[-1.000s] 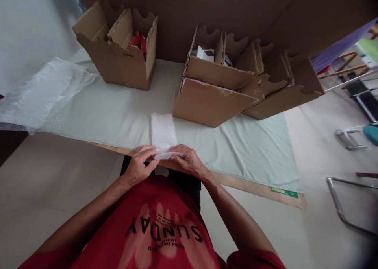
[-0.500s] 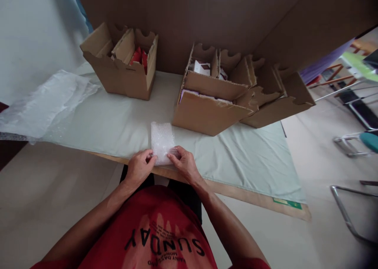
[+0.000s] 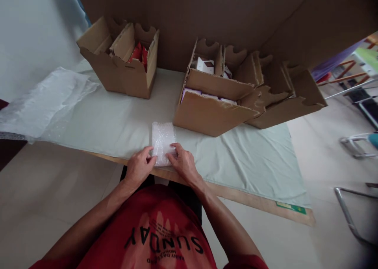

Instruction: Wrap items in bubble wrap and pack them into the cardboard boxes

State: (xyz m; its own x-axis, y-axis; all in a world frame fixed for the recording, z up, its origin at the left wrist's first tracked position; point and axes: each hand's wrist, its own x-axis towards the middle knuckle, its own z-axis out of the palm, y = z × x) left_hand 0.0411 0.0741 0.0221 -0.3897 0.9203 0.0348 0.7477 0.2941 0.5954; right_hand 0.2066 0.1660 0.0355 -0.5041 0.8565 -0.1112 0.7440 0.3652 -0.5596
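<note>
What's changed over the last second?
The left hand and right hand loosened their pinch on the flat, white, rectangular bubble-wrap packet; its raised near end now lies flat, folded forward. Unmoved: brown cardboard boxes, translucent bubble-wrap sheets.

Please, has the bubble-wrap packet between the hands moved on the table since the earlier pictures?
No, not visibly: the bubble-wrap packet lies with its far end beside the same corner of the nearest cardboard box.
</note>
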